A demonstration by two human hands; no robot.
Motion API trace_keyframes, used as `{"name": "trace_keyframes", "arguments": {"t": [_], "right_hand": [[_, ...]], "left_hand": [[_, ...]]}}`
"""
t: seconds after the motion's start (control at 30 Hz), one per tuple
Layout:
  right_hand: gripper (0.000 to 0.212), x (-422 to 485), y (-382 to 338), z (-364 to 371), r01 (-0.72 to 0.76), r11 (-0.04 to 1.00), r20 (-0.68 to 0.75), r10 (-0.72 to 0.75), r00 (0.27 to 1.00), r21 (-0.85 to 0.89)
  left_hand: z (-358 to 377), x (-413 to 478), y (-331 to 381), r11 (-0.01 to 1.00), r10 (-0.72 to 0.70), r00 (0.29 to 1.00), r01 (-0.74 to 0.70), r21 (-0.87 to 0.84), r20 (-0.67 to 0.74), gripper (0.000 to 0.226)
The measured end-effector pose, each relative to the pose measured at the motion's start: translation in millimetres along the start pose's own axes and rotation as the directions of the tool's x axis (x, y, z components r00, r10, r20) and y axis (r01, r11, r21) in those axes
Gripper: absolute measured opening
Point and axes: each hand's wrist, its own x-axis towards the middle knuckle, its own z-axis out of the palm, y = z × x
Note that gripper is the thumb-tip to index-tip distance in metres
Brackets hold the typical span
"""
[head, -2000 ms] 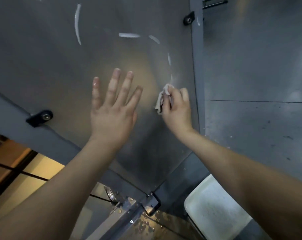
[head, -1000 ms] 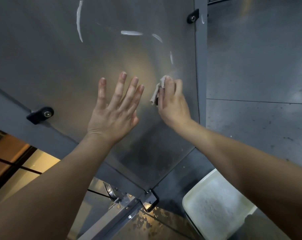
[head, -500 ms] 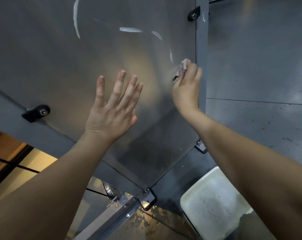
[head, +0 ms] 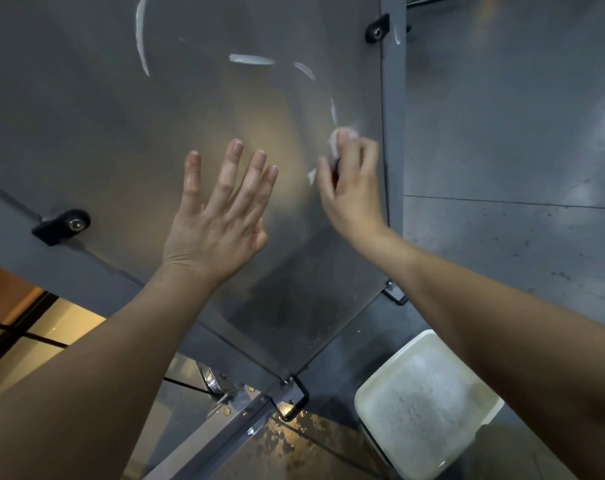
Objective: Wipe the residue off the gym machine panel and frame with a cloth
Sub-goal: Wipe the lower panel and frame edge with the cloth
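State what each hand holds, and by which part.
The right hand grips the cloth by its bunched middle, wadded under the fingers; white ends show past the fingertips and by the thumb. The left hand holds nothing, its fingers spread before the panel.

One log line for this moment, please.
step: panel wipe | right hand: grips cloth against panel | left hand: open, fingers spread | white streaks: above cloth

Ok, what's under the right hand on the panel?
A bunched cloth, pinched under the right hand, showing past the fingertips and beside the thumb. Any residue beneath it on the panel is covered.
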Motion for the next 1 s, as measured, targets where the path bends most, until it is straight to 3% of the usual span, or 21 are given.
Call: {"name": "trace_keyframes", "arguments": {"t": [0.1,0.23,0.27,0.43,0.57,0.63,0.73,0.83,0.9,1.0], "right_hand": [[0.016,0.0,7.4,-8.1,0.057,0.998,0.079,-0.058,0.995,0.014],[0.013,40.9,-0.9,-8.9,-0.098,0.987,-0.138,0.116,0.984,0.128],[0.015,39.9,-5.1,-8.5,-0.115,0.985,-0.131,0.132,0.983,0.128],[0.013,13.3,1.3,-18.7,0.02,0.999,0.093,-0.024,0.995,0.038],[0.016,41.6,-7.2,-17.5,-0.109,0.987,-0.118,0.123,0.985,0.119],[0.018,24.4,-17.1,-13.1,-0.046,0.995,-0.059,0.052,0.997,0.088],[0.021,7.6,-11.6,-23.7,0.153,0.986,0.145,-0.161,0.976,0.062],[0.027,49.8,-5.1,-24.0,-0.033,0.999,-0.053,0.034,0.998,0.024],[0.024,50.9,-13.3,-20.9,-0.085,0.995,-0.098,0.089,0.991,0.046],[0.018,16.5,-18.3,-21.9,0.131,0.991,0.087,-0.134,0.987,0.04]], "left_hand": [[-0.1,-0.4,0.6,1.0,-0.009,1.0,0.009,0.0,-0.013,0.073],[-0.3,0.4,1.0,1.0,-0.012,1.0,0.012,0.0,-0.025,0.072],[-0.7,0.5,0.9,1.0,-0.015,1.0,0.015,-0.003,-0.027,0.071],[-0.9,0.2,1.1,1.0,-0.016,0.999,0.017,0.021,-0.028,0.072],[-1.1,0.9,1.9,1.0,-0.01,1.0,0.01,0.006,-0.012,0.073],[-1.9,0.8,1.7,1.0,-0.012,1.0,0.012,-0.007,-0.004,0.073],[-1.8,0.4,1.1,1.0,-0.014,1.0,0.015,0.017,-0.018,0.073],[-2.1,0.3,1.7,1.0,-0.017,1.0,0.017,0.003,-0.019,0.072],[-2.8,0.4,2.1,1.0,-0.017,1.0,0.017,-0.014,-0.016,0.072],[-3.0,-0.1,1.6,1.0,-0.018,1.0,0.018,0.002,-0.018,0.073]]}}
